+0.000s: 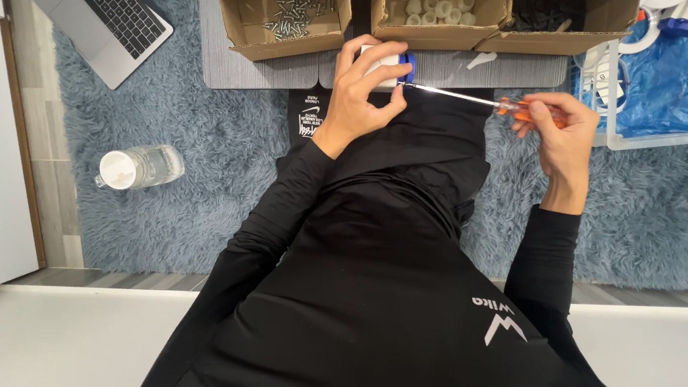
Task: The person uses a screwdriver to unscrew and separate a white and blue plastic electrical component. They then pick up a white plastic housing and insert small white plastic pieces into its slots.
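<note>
Much of the white part (378, 65) in your left hand (358, 95) is hidden by your own fingers; only a white face and a blue piece (407, 65) at its right edge show, so its full shape cannot be made out. The tip of the screwdriver (485, 102) meets that blue piece, but the exact contact point is too small to see. Your legs and lap are covered by your black top, and a black label with white print (311, 116) peeks out below your left wrist.

Along the top edge, three cardboard boxes are cut off by the frame. The left box (247, 15) holds a heap of small dark screws (293, 13). The middle box (425, 30) holds what appear to be small white caps (431, 6). The right box (573, 35) holds something black, too dark to identify. All rest on a grey mat (238, 72) over a shaggy blue rug (178, 196). To the right, a clear bin (673, 135) holds a blue bag (669, 81) and white pieces, partly out of view.

Your left hand is clenched around the white part, thumb below, fingers curled over the top, wrist bent up from your lap. Your right hand (557, 125) grips the orange handle of the screwdriver, shaft lying nearly level and pointing left, forearm coming up from the lower right.

A laptop (99, 6) lies open at the upper left, and a clear bottle with a white cap (140, 167) lies on its side on the rug.
</note>
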